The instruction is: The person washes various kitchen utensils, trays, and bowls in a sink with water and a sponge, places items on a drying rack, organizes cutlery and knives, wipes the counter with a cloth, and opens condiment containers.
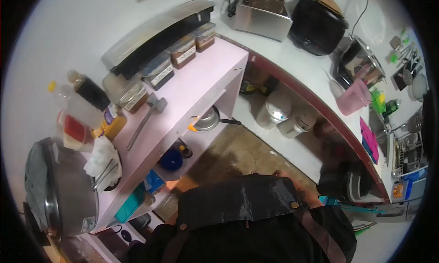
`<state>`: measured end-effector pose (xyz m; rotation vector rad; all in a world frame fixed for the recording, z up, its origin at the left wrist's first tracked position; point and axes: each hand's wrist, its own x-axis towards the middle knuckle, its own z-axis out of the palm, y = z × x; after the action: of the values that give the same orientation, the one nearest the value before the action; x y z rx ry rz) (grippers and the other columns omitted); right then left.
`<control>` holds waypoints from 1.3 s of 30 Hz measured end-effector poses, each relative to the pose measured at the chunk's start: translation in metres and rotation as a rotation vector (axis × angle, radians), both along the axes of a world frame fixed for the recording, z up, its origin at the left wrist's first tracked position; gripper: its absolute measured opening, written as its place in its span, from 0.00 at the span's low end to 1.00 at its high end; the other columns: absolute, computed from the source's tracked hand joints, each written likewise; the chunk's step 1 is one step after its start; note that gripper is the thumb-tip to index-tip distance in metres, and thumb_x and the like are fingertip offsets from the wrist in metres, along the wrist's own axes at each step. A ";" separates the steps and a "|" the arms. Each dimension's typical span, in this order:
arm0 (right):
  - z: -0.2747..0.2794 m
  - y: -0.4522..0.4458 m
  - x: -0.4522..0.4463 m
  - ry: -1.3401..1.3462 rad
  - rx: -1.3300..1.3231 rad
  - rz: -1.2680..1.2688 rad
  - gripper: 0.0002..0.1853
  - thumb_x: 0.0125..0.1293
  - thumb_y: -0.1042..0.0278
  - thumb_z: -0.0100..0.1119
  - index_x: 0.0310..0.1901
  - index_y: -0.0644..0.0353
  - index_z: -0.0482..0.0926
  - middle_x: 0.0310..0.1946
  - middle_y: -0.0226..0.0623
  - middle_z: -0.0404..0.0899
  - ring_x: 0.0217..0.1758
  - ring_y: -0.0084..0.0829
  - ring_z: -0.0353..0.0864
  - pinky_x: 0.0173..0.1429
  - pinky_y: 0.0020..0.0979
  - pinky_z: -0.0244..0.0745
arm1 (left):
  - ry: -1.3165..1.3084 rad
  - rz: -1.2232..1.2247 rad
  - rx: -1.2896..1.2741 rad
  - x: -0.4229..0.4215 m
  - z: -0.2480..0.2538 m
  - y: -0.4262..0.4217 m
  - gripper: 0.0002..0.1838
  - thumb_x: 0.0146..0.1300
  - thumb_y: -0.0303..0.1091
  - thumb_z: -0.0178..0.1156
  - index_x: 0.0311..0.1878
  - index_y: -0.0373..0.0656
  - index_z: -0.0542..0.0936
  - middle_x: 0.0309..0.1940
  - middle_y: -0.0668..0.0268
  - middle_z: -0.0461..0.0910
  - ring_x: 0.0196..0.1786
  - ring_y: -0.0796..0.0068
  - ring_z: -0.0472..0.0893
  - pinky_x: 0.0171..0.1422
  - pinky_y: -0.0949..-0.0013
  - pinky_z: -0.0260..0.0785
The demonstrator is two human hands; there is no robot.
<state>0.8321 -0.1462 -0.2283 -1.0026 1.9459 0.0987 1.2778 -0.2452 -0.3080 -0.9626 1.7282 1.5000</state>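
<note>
Neither my left hand nor my right hand shows in the head view. I look down over my dark apron (238,203) with its brown straps, and some bare skin appears past its edges. Closest on the left is a pink shelf unit (201,87). On its top lies a metal meat mallet (145,121), beside labelled clear tubs such as the brown-filled tub (184,52). A white cloth (101,155) with metal tongs (106,174) on it rests at the near end.
A white counter (311,71) curves along the right, bearing a steel fryer (263,16), a black soup kettle (318,25), a steel pot (361,61) and a pink jug (354,97). Below stand two white lidded containers (274,110). A pan (209,120) sits inside the shelf unit, its handle jutting out.
</note>
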 end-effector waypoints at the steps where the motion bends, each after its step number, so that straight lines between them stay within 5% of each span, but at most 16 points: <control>1: -0.016 0.017 -0.013 -0.002 0.030 -0.035 0.21 0.48 0.60 0.59 0.43 0.62 0.77 0.39 0.44 0.78 0.44 0.38 0.76 0.50 0.33 0.69 | -0.024 0.001 0.007 -0.001 -0.012 0.002 0.15 0.61 0.39 0.50 0.46 0.40 0.73 0.41 0.64 0.74 0.46 0.73 0.72 0.52 0.72 0.62; 11: -0.048 0.093 -0.146 -0.010 0.108 -0.232 0.18 0.50 0.63 0.57 0.43 0.62 0.76 0.38 0.42 0.78 0.42 0.35 0.76 0.47 0.31 0.69 | -0.008 0.042 -0.123 -0.114 -0.034 -0.004 0.16 0.59 0.39 0.52 0.46 0.40 0.74 0.42 0.60 0.75 0.46 0.68 0.73 0.51 0.67 0.64; 16: -0.051 0.044 -0.194 -0.024 0.107 -0.081 0.16 0.52 0.64 0.56 0.42 0.62 0.76 0.37 0.41 0.78 0.40 0.33 0.76 0.46 0.30 0.69 | 0.141 0.084 -0.304 -0.186 0.028 -0.030 0.16 0.58 0.39 0.53 0.46 0.40 0.74 0.43 0.57 0.75 0.46 0.65 0.74 0.51 0.64 0.64; 19: -0.052 0.008 -0.189 -0.032 0.072 -0.015 0.16 0.53 0.65 0.56 0.42 0.62 0.76 0.37 0.41 0.78 0.39 0.32 0.76 0.45 0.29 0.69 | 0.496 0.447 -0.653 -0.155 0.091 -0.050 0.18 0.57 0.42 0.52 0.46 0.39 0.74 0.41 0.55 0.75 0.45 0.59 0.74 0.48 0.62 0.66; 22: -0.053 -0.020 -0.170 -0.056 0.017 0.019 0.15 0.53 0.66 0.55 0.42 0.63 0.76 0.36 0.40 0.78 0.39 0.31 0.76 0.45 0.29 0.69 | 0.354 0.876 -1.023 -0.100 0.204 -0.052 0.16 0.57 0.40 0.52 0.43 0.40 0.74 0.39 0.57 0.75 0.43 0.60 0.74 0.47 0.63 0.66; 24: -0.051 -0.036 -0.147 -0.078 -0.020 0.048 0.14 0.54 0.67 0.55 0.42 0.63 0.76 0.36 0.40 0.77 0.38 0.31 0.76 0.44 0.28 0.69 | 0.334 1.044 -1.493 -0.040 0.255 -0.046 0.12 0.57 0.38 0.50 0.40 0.41 0.74 0.37 0.55 0.73 0.42 0.55 0.73 0.47 0.61 0.66; 25: -0.050 -0.044 -0.130 -0.093 -0.038 0.066 0.14 0.54 0.67 0.55 0.42 0.63 0.75 0.36 0.40 0.77 0.38 0.30 0.76 0.44 0.28 0.69 | 0.116 1.116 -1.796 0.005 0.249 -0.050 0.13 0.56 0.37 0.51 0.42 0.40 0.73 0.36 0.55 0.72 0.41 0.55 0.72 0.48 0.61 0.65; 27: -0.043 -0.060 -0.094 -0.125 -0.081 0.108 0.13 0.55 0.67 0.54 0.42 0.63 0.75 0.36 0.39 0.77 0.37 0.30 0.75 0.43 0.28 0.69 | 0.095 1.843 -1.930 0.055 0.296 -0.035 0.23 0.52 0.35 0.54 0.50 0.33 0.66 0.35 0.52 0.70 0.40 0.60 0.71 0.48 0.61 0.63; 29: -0.034 -0.075 -0.057 -0.161 -0.132 0.148 0.13 0.55 0.68 0.54 0.42 0.63 0.75 0.36 0.39 0.77 0.37 0.29 0.75 0.43 0.27 0.69 | -0.563 1.916 -2.141 0.147 0.246 -0.039 0.31 0.51 0.38 0.57 0.55 0.31 0.59 0.34 0.53 0.69 0.38 0.63 0.72 0.40 0.63 0.66; 31: -0.024 -0.087 -0.020 -0.197 -0.189 0.182 0.12 0.56 0.69 0.54 0.42 0.63 0.75 0.35 0.38 0.77 0.36 0.28 0.75 0.42 0.27 0.69 | 0.403 2.351 -0.992 0.189 0.243 -0.033 0.39 0.51 0.41 0.60 0.60 0.32 0.53 0.39 0.51 0.68 0.33 0.65 0.74 0.31 0.68 0.68; 32: -0.016 -0.096 0.003 -0.231 -0.233 0.201 0.12 0.56 0.69 0.53 0.42 0.63 0.75 0.35 0.38 0.77 0.36 0.28 0.75 0.42 0.27 0.69 | 0.712 2.291 -0.656 0.207 0.227 -0.035 0.43 0.52 0.43 0.60 0.63 0.37 0.45 0.45 0.50 0.67 0.28 0.65 0.76 0.27 0.71 0.70; 35: -0.006 -0.129 0.055 -0.396 -0.357 0.222 0.11 0.57 0.70 0.53 0.42 0.63 0.75 0.35 0.38 0.77 0.35 0.27 0.75 0.41 0.26 0.69 | 0.683 2.271 -0.702 0.188 0.261 -0.029 0.43 0.53 0.42 0.59 0.65 0.43 0.43 0.47 0.52 0.67 0.33 0.63 0.77 0.33 0.68 0.74; 39: 0.064 -0.169 0.137 -0.610 -0.576 0.345 0.08 0.59 0.75 0.51 0.41 0.65 0.74 0.31 0.35 0.75 0.34 0.21 0.72 0.38 0.23 0.69 | 0.971 2.116 -0.657 0.199 0.254 -0.038 0.27 0.54 0.27 0.50 0.57 0.43 0.52 0.46 0.56 0.68 0.41 0.60 0.76 0.38 0.61 0.76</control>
<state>0.9688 -0.3152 -0.1644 -1.5232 1.2403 -0.5441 1.4769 -0.2831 -0.0542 -3.4820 1.2936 2.8390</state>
